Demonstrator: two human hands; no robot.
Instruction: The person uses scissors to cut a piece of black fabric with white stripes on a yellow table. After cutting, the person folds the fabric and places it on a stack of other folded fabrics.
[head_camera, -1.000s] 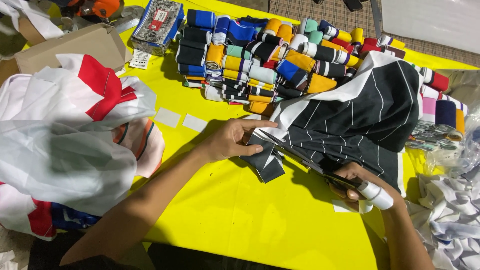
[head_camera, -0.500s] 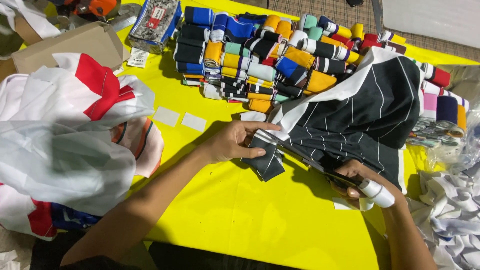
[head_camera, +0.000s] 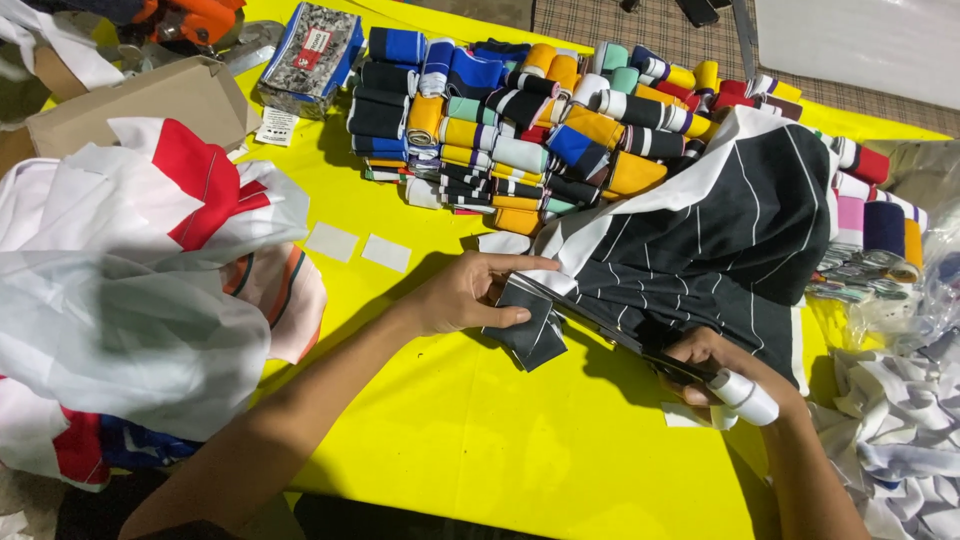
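1. The long dark scissors (head_camera: 610, 330) run under the right hand (head_camera: 715, 370), so their handles are hidden.
2. The crumpled white cloth heap (head_camera: 900, 440) is cut off by the right edge.

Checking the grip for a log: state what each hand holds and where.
Left hand pinches the dark striped fabric piece at its upper corner. Right hand grips scissors by the handles.
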